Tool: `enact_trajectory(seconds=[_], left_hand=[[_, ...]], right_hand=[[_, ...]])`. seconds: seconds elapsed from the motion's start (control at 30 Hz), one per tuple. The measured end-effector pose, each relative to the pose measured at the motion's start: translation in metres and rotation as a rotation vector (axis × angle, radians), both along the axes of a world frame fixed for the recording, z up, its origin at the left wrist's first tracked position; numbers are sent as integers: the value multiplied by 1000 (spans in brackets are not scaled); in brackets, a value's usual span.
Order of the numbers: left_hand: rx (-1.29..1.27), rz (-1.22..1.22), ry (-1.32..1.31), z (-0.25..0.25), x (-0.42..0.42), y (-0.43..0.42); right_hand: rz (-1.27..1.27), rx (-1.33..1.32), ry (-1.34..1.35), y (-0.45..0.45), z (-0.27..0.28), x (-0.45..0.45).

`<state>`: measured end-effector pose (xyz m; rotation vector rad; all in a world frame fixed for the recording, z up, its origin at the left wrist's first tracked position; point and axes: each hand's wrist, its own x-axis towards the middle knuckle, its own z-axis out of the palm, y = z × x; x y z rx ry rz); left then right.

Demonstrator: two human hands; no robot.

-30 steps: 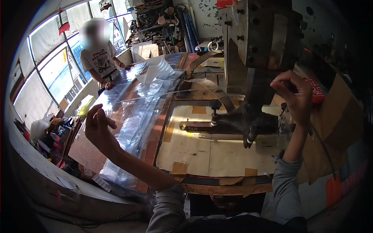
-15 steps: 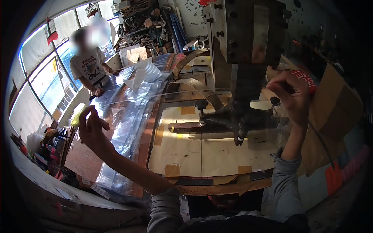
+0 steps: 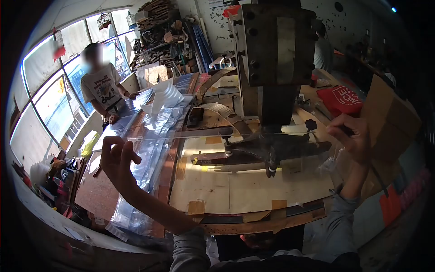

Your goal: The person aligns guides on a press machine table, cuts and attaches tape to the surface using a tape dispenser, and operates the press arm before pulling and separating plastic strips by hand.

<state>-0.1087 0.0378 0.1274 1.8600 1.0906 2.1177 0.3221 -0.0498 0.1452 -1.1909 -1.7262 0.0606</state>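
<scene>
My left hand [image 3: 118, 161] is closed in a pinch on the left end of a clear plastic sheet [image 3: 181, 135]. Across from it, my right hand [image 3: 355, 138] grips the other end with bent fingers. The sheet's top edge runs taut between them, and its see-through body hangs over the work board [image 3: 204, 188], where its lower outline is hard to make out. Behind the sheet is the dark metal arm [image 3: 267, 149] of a press [image 3: 278, 50], with black knobs on it. Tape patches hold the pale covering of the board at its front edge.
Layers of clear plastic sheets [image 3: 156, 124] cover the table to the left, where a person [image 3: 102, 81] stands handling them. A red bag [image 3: 340, 100] and a cardboard box [image 3: 392, 118] are at the right. Another person [image 3: 322, 47] is partly hidden behind the press.
Both hands have come down a little, and the sheet's top edge sits lower. My view has shifted, bringing more of the red bag and a second person behind the press into sight.
</scene>
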Motion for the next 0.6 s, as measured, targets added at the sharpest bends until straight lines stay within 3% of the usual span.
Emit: enact_trajectory(seconds=[0.07, 0.13, 0.2, 0.3, 0.33, 0.43, 0.47, 0.5, 0.6], left_hand=[[52, 50, -47, 4, 2, -8], [117, 185, -19, 0, -7, -11], [181, 194, -110, -1, -12, -24], [261, 180, -112, 0, -8, -39], [253, 88, -118, -1, 3, -43], [-4, -65, 472, -12, 46, -57], [-100, -122, 680, -17, 62, -63], [-342, -210, 752, -29, 79, -71], [-627, -257, 951, -104, 96, -83]], right_hand=[[-151, -163, -198, -28, 2, 35], [-305, -341, -231, -62, 12, 72], [-542, -354, -467, -93, 12, 138], [-1228, 109, -872, -112, -9, 238], [-1274, 79, -840, -104, -11, 234], [-1400, -43, -835, -71, -36, 173], [-1430, -114, -902, -66, -55, 132], [-1233, -153, -856, -67, -75, 102], [-612, -330, -625, -85, -134, 46]])
